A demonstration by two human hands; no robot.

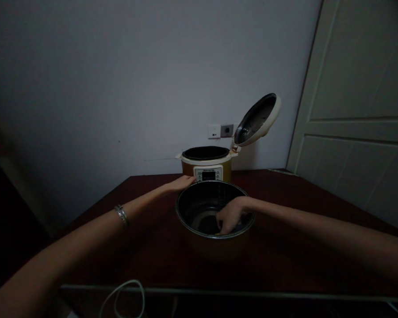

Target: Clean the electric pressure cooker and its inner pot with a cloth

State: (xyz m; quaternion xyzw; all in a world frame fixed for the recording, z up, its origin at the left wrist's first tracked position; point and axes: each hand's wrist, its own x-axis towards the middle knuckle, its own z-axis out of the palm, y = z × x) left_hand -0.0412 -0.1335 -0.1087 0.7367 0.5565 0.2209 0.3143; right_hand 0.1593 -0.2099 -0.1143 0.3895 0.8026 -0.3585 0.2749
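Handling step: right hand (231, 214) is resting curled inside the pot (200, 201), left hand (182, 183) flanking its far-left rim (186, 190), holds unclear; steadying seems needed next.

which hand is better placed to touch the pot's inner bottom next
Probably the right hand: it reaches down inside the pot, while the left hand is outside the rim, near the cooker.

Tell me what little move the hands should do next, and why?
Perhaps lift the right hand out of the pot, so both hands could grip its rim: that hand reaches inside, the left hand is near the rim, and the cooker lid stands open.
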